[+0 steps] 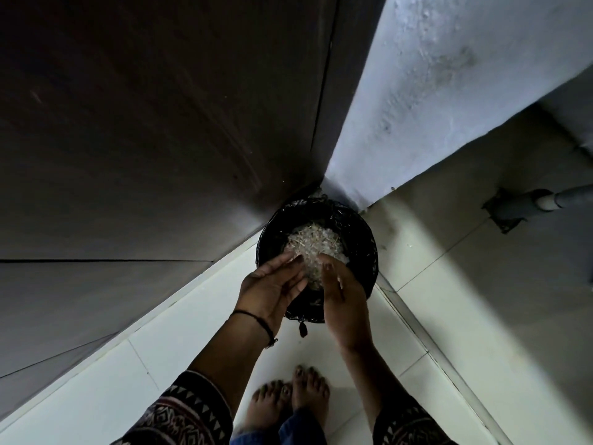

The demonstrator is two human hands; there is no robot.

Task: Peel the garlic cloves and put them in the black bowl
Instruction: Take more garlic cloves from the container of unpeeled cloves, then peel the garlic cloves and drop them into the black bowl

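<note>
A round bin lined with a black plastic bag (356, 229) stands on the floor in the corner. Inside it lies a heap of pale, papery garlic skins (316, 244). My left hand (272, 285) and my right hand (341, 290) hover over the bin's near rim, palms turned toward each other, fingers straight and close together. Neither hand grips anything; a few pale flecks cling to my right hand. No black bowl and no garlic cloves appear in this view.
A dark wooden door or cabinet panel (144, 139) rises on the left. A pale blue wall (433, 85) meets it at the corner. White floor tiles (449, 300) spread below. A grey pipe (539, 200) enters the floor at right. My bare feet (288, 403) stand below the bin.
</note>
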